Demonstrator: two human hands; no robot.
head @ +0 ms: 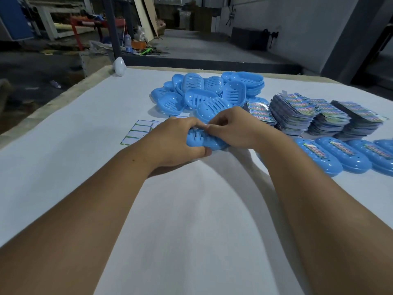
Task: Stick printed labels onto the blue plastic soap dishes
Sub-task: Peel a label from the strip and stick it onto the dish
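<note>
Both hands hold one blue soap dish (202,141) on the white table (85,116). The left hand (176,143) wraps around its near side. The right hand (231,128) pinches its top with curled fingers. The dish lies longways, left to right, near the pile of dishes (208,92).

A white-covered table (85,116) carries a heap of blue slotted plastic soap dishes (204,92) at 12 o'clock, stacked shiny printed labels (319,116) at 2 o'clock, and labelled dishes (340,154) at 3 o'clock.
</note>
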